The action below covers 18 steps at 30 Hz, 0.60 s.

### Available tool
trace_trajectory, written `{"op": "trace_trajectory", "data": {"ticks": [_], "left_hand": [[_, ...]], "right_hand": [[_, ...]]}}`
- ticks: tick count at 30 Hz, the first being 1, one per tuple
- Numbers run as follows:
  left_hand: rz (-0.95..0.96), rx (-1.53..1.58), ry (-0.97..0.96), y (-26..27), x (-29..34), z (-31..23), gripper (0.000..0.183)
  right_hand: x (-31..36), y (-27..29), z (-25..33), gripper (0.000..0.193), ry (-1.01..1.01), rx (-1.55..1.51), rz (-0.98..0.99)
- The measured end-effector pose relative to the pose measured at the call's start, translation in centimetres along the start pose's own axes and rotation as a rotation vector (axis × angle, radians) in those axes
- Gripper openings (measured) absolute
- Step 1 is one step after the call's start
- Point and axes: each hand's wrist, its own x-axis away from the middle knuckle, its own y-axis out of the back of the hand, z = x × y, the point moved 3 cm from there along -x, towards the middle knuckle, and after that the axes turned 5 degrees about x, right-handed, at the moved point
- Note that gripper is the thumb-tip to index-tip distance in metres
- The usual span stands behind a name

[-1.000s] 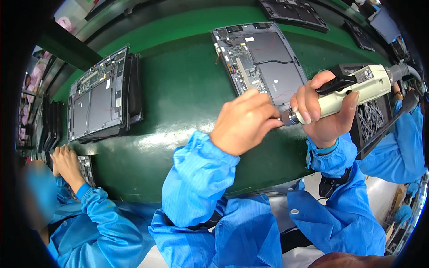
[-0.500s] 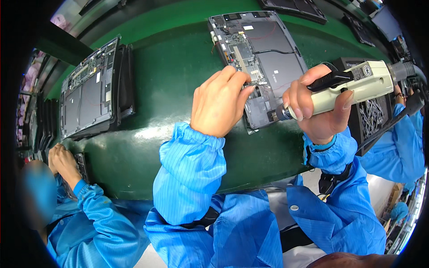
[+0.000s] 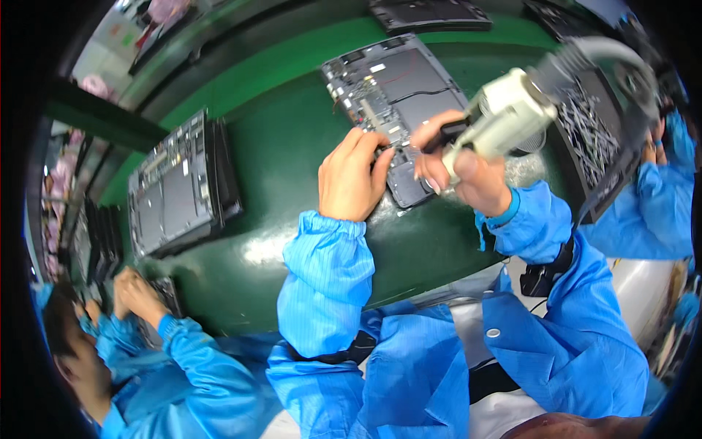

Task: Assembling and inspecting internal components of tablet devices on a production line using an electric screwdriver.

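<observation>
An opened laptop base (image 3: 423, 77) lies on the green bench, its circuit board and dark panel exposed. At its near left side is my left hand (image 3: 347, 179), thumb and fingers pinched together over the board's near part. Whatever is between those fingertips is hidden. My right hand (image 3: 475, 179) is wrapped round a cream power screwdriver (image 3: 508, 113) with a dark lever and a thick grey hose at its rear. The screwdriver is tilted over the base's near right corner, blurred by motion. Its tip is hidden behind my right fingers, so contact cannot be told.
More opened laptop bases (image 3: 172, 194) are stacked to the left. Another dark base (image 3: 431, 16) lies at the far side. A black tray of thin metal strips (image 3: 589, 124) stands on the right. A co-worker's hands (image 3: 139, 296) are at the lower left, another person's hands (image 3: 654, 150) at far right.
The screwdriver has swung from lying nearly sideways to a steeper tilt, and my right hand has moved left. My left hand stays pinched at the laptop base. The whole view has shifted.
</observation>
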Motion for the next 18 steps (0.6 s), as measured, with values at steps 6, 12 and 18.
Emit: {"op": "trace_trajectory", "data": {"ticks": [6, 12, 18], "left_hand": [[0.039, -0.156, 0.308, 0.5, 0.4, -0.7, 0.038], [0.047, -0.1, 0.359, 0.4, 0.7, -0.5, 0.066], [0.061, -0.149, 0.324, 0.2, 1.0, 0.9, 0.066]], "right_hand": [[2.4, 7.2, 3.6, 0.035, 0.174, 0.046, -0.544], [7.5, 11.8, 3.5, 0.041, 0.035, 0.611, -0.812], [10.0, 5.7, 1.3, 0.054, 0.167, 1.161, -0.545]]}}
